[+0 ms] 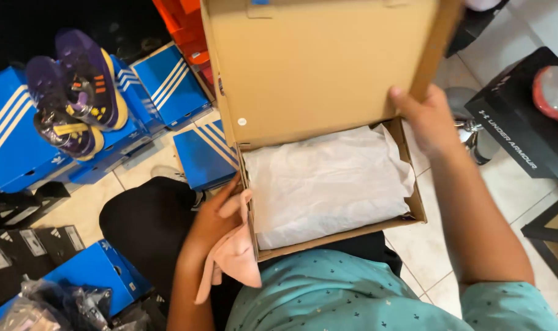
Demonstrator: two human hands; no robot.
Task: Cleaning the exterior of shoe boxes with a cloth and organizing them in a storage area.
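Between both hands (pixel 212 220) (pixel 427 119), open shoebox (pixel 328 79); left grip pinches cloth (pixel 237 254).

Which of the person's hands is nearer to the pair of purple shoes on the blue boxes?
Left. The left hand, holding a pink cloth at the cardboard box's left wall, lies closer to the purple shoes. The right hand grips the box's far right side.

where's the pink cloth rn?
Head view, lower centre-left: the pink cloth hangs from the left hand, pressed against the left outer wall of the open cardboard box, beside the white tissue paper.
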